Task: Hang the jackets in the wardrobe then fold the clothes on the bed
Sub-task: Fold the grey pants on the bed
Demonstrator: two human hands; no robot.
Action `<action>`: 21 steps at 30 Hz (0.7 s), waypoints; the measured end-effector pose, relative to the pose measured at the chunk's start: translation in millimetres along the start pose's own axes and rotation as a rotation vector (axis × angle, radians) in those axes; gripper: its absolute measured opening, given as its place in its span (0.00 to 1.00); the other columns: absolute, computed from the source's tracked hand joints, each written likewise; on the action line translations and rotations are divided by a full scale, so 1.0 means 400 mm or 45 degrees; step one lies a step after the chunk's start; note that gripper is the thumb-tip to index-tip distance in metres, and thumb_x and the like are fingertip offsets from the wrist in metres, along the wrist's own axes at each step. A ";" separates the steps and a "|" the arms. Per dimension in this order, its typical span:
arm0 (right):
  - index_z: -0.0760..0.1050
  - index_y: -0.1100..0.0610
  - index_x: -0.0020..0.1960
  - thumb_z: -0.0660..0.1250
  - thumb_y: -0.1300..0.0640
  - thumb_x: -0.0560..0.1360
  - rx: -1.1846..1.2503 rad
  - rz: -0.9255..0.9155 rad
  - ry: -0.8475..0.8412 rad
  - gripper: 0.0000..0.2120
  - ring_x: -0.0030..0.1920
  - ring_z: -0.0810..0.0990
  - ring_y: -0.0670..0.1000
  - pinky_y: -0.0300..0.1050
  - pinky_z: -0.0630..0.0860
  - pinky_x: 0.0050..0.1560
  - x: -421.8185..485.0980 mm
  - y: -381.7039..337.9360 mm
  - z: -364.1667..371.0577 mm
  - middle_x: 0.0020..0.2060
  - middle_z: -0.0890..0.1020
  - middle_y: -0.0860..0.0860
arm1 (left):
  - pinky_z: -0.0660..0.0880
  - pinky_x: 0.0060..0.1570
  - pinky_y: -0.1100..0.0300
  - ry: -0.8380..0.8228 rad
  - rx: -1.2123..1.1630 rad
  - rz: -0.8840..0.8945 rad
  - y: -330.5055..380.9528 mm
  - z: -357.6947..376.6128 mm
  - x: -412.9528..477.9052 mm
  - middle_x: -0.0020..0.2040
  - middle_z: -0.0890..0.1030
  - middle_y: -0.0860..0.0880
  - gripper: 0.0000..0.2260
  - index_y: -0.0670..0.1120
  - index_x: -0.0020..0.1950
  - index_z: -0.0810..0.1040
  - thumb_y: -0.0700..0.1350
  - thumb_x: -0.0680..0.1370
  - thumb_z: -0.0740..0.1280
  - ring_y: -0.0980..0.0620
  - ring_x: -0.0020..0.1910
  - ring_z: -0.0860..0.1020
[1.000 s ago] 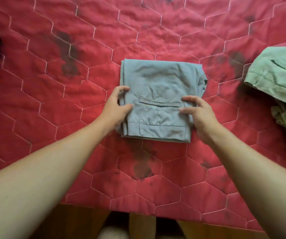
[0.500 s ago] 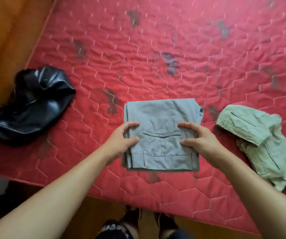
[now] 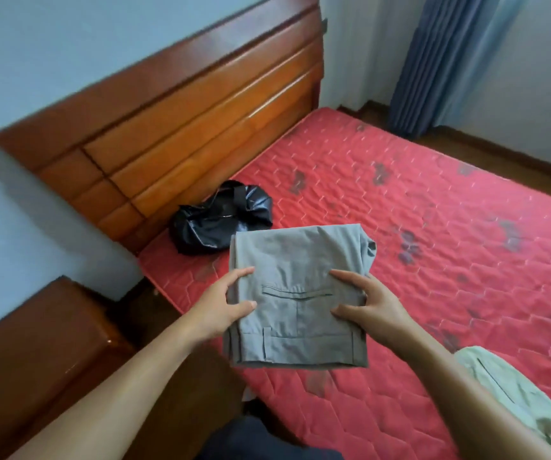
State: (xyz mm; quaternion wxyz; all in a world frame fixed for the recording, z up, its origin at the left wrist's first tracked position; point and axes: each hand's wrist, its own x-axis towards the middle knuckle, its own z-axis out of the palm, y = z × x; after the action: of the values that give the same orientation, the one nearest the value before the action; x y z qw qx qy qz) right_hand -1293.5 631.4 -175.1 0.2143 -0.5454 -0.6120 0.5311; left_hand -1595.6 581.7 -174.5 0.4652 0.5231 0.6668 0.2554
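Note:
Folded grey trousers (image 3: 295, 260) are held up above the near corner of the red quilted bed (image 3: 433, 227). My left hand (image 3: 221, 303) grips their left edge, thumb on top. On the right edge, my right hand (image 3: 367, 303) grips the same way. A crumpled black shiny jacket (image 3: 214, 224) lies on the bed by the headboard, just beyond the trousers. An unfolded pale green garment (image 3: 513, 393) lies on the bed at the lower right, partly behind my right forearm.
A wooden headboard (image 3: 181, 121) runs along the wall at the left. A dark wooden bedside cabinet (image 3: 35, 343) stands at the lower left. Blue curtains (image 3: 433, 61) hang in the far corner. Wooden floor shows beyond the bed.
Both hands have lifted the folded grey trousers off the bed and carried them left toward the headboard end. My view has swung up and left, revealing headboard, wall and curtains.

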 end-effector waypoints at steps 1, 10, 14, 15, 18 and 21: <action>0.78 0.44 0.69 0.78 0.63 0.68 -0.042 -0.045 -0.061 0.32 0.60 0.77 0.38 0.31 0.73 0.59 0.004 -0.032 0.016 0.61 0.77 0.43 | 0.71 0.58 0.75 0.054 -0.033 -0.025 -0.010 -0.022 -0.046 0.67 0.73 0.59 0.27 0.62 0.71 0.72 0.43 0.76 0.75 0.71 0.59 0.72; 0.75 0.44 0.72 0.79 0.57 0.69 -0.372 -0.405 -0.596 0.33 0.65 0.75 0.46 0.47 0.71 0.69 0.054 -0.331 0.360 0.64 0.75 0.43 | 0.66 0.68 0.58 0.682 -0.171 -0.237 -0.201 -0.242 -0.443 0.71 0.64 0.65 0.27 0.69 0.72 0.69 0.53 0.76 0.74 0.61 0.69 0.62; 0.75 0.44 0.72 0.79 0.57 0.69 -0.441 -0.508 -0.758 0.33 0.65 0.75 0.47 0.47 0.72 0.69 0.059 -0.435 0.551 0.63 0.76 0.45 | 0.70 0.66 0.57 0.880 -0.287 -0.331 -0.303 -0.320 -0.592 0.67 0.65 0.72 0.27 0.75 0.68 0.68 0.57 0.75 0.75 0.64 0.67 0.65; 0.75 0.43 0.72 0.79 0.56 0.70 -0.465 -0.536 -0.813 0.33 0.66 0.75 0.47 0.47 0.72 0.69 0.057 -0.464 0.613 0.63 0.76 0.45 | 0.72 0.60 0.63 0.940 -0.330 -0.346 -0.331 -0.344 -0.639 0.65 0.65 0.74 0.27 0.77 0.67 0.68 0.59 0.74 0.75 0.67 0.63 0.67; 0.75 0.42 0.72 0.79 0.55 0.70 -0.484 -0.613 -0.969 0.32 0.66 0.74 0.48 0.50 0.73 0.69 0.043 -0.552 0.817 0.64 0.75 0.44 | 0.73 0.53 0.68 1.119 -0.395 -0.381 -0.418 -0.416 -0.782 0.65 0.68 0.73 0.28 0.77 0.66 0.69 0.64 0.69 0.75 0.69 0.59 0.70; 0.75 0.40 0.70 0.79 0.55 0.70 -0.472 -0.672 -1.096 0.31 0.65 0.75 0.46 0.43 0.75 0.65 0.006 -0.622 1.036 0.65 0.76 0.43 | 0.77 0.59 0.60 1.277 -0.473 -0.432 -0.507 -0.491 -0.926 0.65 0.70 0.69 0.29 0.77 0.65 0.70 0.64 0.67 0.75 0.63 0.62 0.73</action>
State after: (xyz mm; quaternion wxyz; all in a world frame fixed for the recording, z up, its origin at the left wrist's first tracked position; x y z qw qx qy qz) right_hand -1752.6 500.7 -98.5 -0.0296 -0.1349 -0.8443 0.5178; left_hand -1855.8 198.4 -125.8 0.2099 0.1322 0.8250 0.5078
